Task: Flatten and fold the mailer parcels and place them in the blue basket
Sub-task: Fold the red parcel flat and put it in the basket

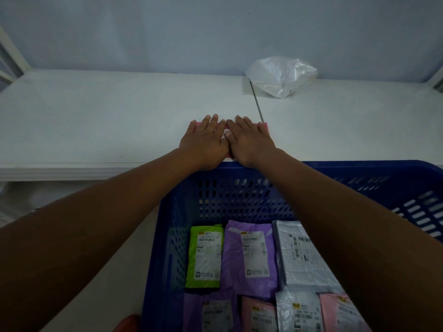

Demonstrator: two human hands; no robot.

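Both palms lie flat on a pink mailer (263, 127) at the near edge of the white table (96, 116), just beyond the far rim of the blue basket (335, 165). The left hand (206, 140) and right hand (249, 140) sit side by side, thumbs touching, fingers straight and spread. They grasp nothing and only press down. The parcel is almost wholly hidden under them; a pink strip shows past the fingertips and at the right.

This looks like the flattening stage. To do it well, I'd say the pressure should travel outward from the middle so trapped air escapes. The fold should come only once the mailer lies thin, with its edges matched.

In the basket a green mailer (206, 257), a purple mailer (249, 255) and a grey mailer (299, 257) lie folded, labels up, with more of them nearer. A crumpled white bag (280, 76) sits far right on the table.
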